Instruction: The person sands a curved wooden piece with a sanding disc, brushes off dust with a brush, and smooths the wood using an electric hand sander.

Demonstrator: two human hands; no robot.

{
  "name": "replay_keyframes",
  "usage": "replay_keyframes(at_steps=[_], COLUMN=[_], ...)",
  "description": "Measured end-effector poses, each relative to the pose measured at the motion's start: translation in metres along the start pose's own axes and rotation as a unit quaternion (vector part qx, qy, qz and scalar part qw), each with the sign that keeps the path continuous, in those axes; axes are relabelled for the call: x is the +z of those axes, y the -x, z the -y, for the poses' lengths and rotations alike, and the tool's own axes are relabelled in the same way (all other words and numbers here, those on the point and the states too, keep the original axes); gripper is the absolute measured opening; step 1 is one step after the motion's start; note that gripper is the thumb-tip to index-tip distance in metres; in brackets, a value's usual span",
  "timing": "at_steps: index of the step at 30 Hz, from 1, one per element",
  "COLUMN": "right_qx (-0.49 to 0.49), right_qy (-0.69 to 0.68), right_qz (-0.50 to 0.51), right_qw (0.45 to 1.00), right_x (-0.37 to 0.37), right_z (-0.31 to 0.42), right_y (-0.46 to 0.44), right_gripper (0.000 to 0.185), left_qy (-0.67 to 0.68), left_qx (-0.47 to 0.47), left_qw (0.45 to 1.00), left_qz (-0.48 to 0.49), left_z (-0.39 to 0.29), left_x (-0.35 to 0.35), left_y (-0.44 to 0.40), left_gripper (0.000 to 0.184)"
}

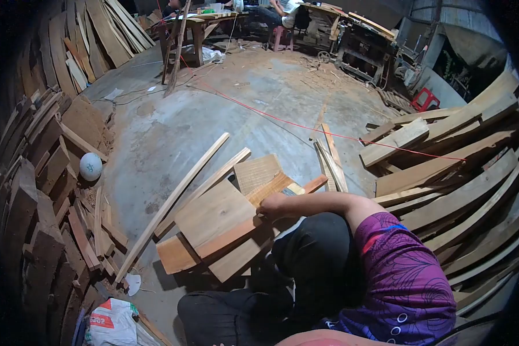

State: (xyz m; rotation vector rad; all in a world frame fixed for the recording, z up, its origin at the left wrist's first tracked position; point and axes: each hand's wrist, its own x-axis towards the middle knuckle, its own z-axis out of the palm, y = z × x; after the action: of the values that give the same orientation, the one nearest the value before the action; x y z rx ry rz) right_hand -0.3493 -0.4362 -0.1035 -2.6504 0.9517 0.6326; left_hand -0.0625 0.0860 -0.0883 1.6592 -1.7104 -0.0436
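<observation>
My right hand (273, 205) reaches in from the right with its fingers curled at the right edge of a wide wooden board (214, 216). The thumb and fingertips are partly hidden. The board lies tilted on top of other pieces: a reddish wood block (177, 254) at its lower left and a pale plank (239, 259) under its near side. Just beyond my hand is a rough-sawn board (258, 173) with a curved, yellowish piece of wood (273, 187) against it. My left hand is out of the frame.
Long strips (179, 196) lie left of the boards. Lumber stacks (444, 173) line the right side, with offcuts (52, 225) and a white ball-like object (90, 166) on the left. A red cord (282, 119) crosses the floor. Another person (282, 14) sits at the back near workbenches.
</observation>
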Motion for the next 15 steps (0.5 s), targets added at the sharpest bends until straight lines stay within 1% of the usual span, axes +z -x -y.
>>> replay_keyframes(at_steps=[2, 3, 5, 6, 8, 10, 12, 15], right_qx=[-0.005, -0.012, -0.009, -0.007, -0.008, -0.009, -0.012, -0.008], right_qy=[-0.001, 0.000, -0.006, -0.011, -0.015, -0.020, -0.033, -0.028], right_qz=[0.000, -0.001, -0.004, -0.006, -0.012, -0.019, -0.024, -0.021], right_qw=[1.000, 1.000, 1.000, 1.000, 1.000, 1.000, 0.999, 0.999], right_x=[-0.001, 0.000, 0.001, 0.001, 0.003, 0.007, 0.014, 0.015], right_z=[-0.002, -0.002, -0.002, -0.002, -0.003, -0.005, -0.010, -0.010], right_y=[0.000, 0.000, 0.000, 0.000, 0.000, -0.003, -0.010, -0.010], right_gripper=[0.037, 0.038, 0.037, 0.037, 0.037, 0.036, 0.045, 0.044], left_qy=[0.025, 0.025, -0.001, -0.001, 0.015, 0.014, 0.012, 0.011], left_qx=[0.020, 0.021, -0.006, -0.005, 0.008, 0.014, 0.018, 0.019], left_qw=[0.997, 0.997, 1.000, 1.000, 0.998, 0.997, 0.996, 0.997], left_qz=[-0.066, -0.064, -0.015, -0.015, -0.066, -0.074, -0.082, -0.080], left_z=[0.004, 0.003, 0.000, 0.000, 0.002, 0.004, 0.005, 0.004], left_x=[0.010, 0.007, 0.002, 0.004, 0.011, 0.015, 0.016, 0.013], left_y=[0.003, 0.004, 0.004, 0.004, 0.007, 0.007, 0.007, 0.008], left_gripper=[0.064, 0.064, 0.064, 0.064, 0.064, 0.065, 0.066, 0.067])
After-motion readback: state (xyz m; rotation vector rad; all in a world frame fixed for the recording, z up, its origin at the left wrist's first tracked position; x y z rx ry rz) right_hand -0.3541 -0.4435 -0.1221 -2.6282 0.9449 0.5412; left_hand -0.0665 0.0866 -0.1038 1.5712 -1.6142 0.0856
